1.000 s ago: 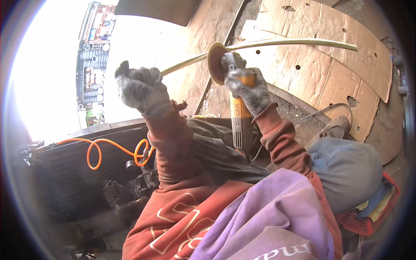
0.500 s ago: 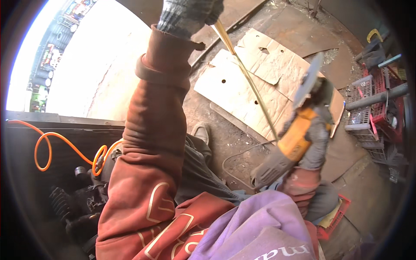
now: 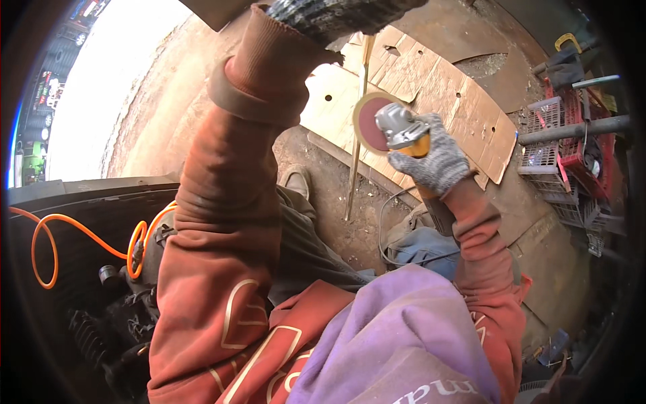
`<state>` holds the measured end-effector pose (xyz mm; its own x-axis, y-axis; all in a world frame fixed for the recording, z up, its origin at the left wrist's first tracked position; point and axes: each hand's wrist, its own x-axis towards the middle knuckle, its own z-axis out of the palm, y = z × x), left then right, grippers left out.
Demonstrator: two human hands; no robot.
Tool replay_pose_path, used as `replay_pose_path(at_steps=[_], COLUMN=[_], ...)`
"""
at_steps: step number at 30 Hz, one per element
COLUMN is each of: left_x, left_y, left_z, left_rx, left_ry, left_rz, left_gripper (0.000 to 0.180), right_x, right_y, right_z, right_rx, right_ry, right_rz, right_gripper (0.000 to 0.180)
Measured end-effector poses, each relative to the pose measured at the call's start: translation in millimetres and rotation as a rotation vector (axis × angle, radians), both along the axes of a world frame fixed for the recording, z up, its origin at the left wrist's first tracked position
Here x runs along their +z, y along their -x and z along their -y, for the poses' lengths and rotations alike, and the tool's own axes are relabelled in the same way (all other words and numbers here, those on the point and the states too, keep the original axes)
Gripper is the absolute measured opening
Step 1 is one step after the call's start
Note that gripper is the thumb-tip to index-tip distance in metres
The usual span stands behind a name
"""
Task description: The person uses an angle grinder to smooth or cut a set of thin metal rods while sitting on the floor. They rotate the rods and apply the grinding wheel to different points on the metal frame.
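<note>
I saw my left hand, gloved and raised high, closed around the top of the thin rod, which hung nearly straight down from it. My right hand gripped the angle grinder, its disc just right of the rod's mid-length, touching or nearly so.

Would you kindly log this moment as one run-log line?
left hand: gloved, raised, gripping thin rod | right hand: gloved, holding angle grinder | disc beside rod
</note>
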<state>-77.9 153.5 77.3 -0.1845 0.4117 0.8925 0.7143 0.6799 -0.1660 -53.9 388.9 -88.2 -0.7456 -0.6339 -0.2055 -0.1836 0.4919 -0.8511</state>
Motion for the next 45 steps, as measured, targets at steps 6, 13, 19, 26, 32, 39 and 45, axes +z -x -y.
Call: replay_pose_path(at_steps=[6,13,19,26,32,39,45], left_x=[2.7,1.2,2.4,0.1,1.5,4.6,3.2], left_y=[-15.5,-15.9,-20.5,-26.5,-17.3,-11.3,-7.4], left_z=[4.3,19.2,19.4,13.4,17.1,21.1,19.0], left_rx=[-0.043,0.126,-0.012,0.015,-0.013,0.093,-0.012], left_ry=[-0.168,0.035,-0.043,-0.066,-0.096,0.069,-0.025], left_rz=[0.261,-0.004,-0.022,0.062,0.051,-0.114,-0.151], left_gripper=[0.013,0.016,0.021,0.018,0.022,0.024,0.022], right_x=[-17.2,-2.3,-32.9,-38.1,-51.2,-51.5,-32.7], right_y=[3.6,14.5,42.9,48.1,56.2,55.9,44.9], right_z=[15.9,42.1,41.3,47.7,47.5,46.6,46.0], right_rx=[0.089,0.118,0.022,-0.169,-0.287,-0.264,-0.166], right_ry=[-0.338,-0.486,-0.407,0.102,0.4,0.421,0.32], right_rz=[-0.192,-0.219,-0.201,0.162,0.329,0.366,0.344], right_gripper=[0.103,0.111,0.117,0.074,0.05,0.06,0.071])
